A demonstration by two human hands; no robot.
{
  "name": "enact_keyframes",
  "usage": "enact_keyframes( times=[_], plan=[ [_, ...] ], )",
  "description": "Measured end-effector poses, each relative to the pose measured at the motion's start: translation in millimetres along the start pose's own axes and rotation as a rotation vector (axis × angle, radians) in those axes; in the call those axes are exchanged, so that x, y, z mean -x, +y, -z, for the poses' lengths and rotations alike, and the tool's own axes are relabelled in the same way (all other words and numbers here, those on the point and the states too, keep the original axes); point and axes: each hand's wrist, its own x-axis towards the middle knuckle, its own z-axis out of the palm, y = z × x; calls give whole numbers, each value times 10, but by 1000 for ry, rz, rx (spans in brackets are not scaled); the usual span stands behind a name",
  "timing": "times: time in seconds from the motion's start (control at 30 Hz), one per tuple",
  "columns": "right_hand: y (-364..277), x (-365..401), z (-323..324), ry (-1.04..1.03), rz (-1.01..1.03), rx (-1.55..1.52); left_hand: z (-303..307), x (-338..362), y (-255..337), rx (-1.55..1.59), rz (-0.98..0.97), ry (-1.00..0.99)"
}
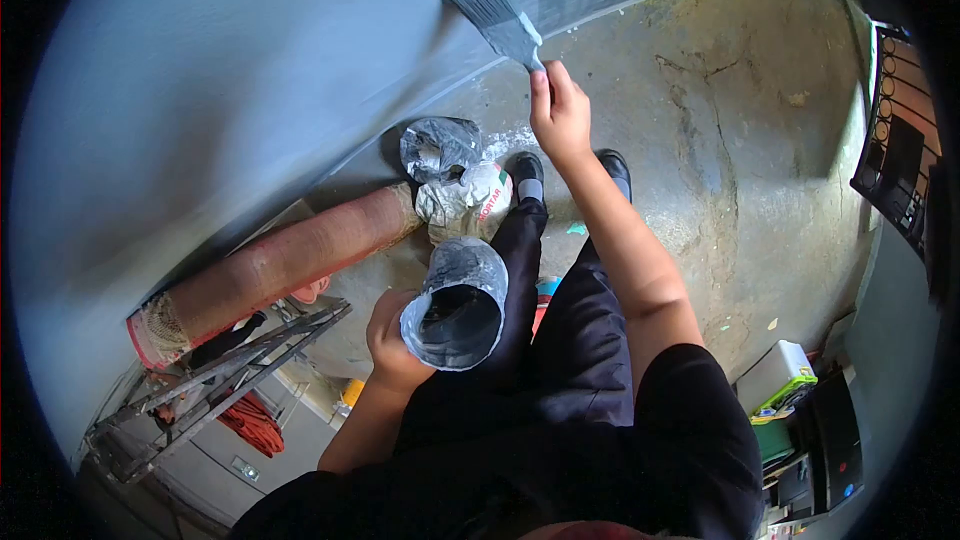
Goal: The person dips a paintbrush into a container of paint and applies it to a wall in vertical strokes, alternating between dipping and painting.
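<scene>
My right hand [560,112] is closed around the handle of a wide paintbrush [494,12], its bristles against the wall [250,50]. Darker grey-blue paint covers the wall's upper part around the bristles, over a lighter blue. In front of my lap, my left hand [392,342] grips a paint-smeared container [462,265] from its side. The container's round mouth faces up toward me, with dark grey paint inside. The left fingers are partly hidden behind it.
A rolled carpet [290,265] lies along the wall base, beside a mortar bag [470,198] and a grey plastic bag [440,148]. A metal ladder [220,380] is at lower left. Boxes [778,380] stand at lower right, near a metal gate [895,140]. The concrete floor [720,140] is cracked.
</scene>
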Motion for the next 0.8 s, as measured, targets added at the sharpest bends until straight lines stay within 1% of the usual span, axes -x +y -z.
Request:
enact_keyframes(
  times=[0.03, 0.13, 0.23, 0.33, 0.4, 0.43, 0.47, 0.57, 0.63, 0.67, 0.8],
  plan=[
    [84, -35, -66, 12, 0, 0, 30, 18, -40, 36, 25, -12],
    [381, -55, -234, -8, -93, 85, 116, 8, -178, 18, 11, -49],
    [622, -22, -315, 9, -89, 139, 125, 57, -327, 41, -53, 15],
    [863, 67, -365, -17, -145, 160, 88, 69, -336, 43, -2, 6],
    [1002, 118, -417, -18, -185, 164, 41, 4, -285, -91, -101, -26],
    [1072, 151, -445, -24, -185, 165, -23, 60, -335, -91, -95, -25],
    [1150, 163, -479, -36, -203, 180, -90, 129, -390, -30, 0, -48],
    [1410, 147, -570, -61, -192, 204, -298, 45, -498, 13, -150, -5],
    [1649, 184, -653, -79, -179, 225, -454, 55, -469, -43, -92, -2],
    [1772, 189, -694, -87, -182, 226, -582, 141, -550, -1, -34, 19],
    [2191, 187, -768, -107, -166, 285, -954, 250, -653, 37, 42, 49]
  ],
)
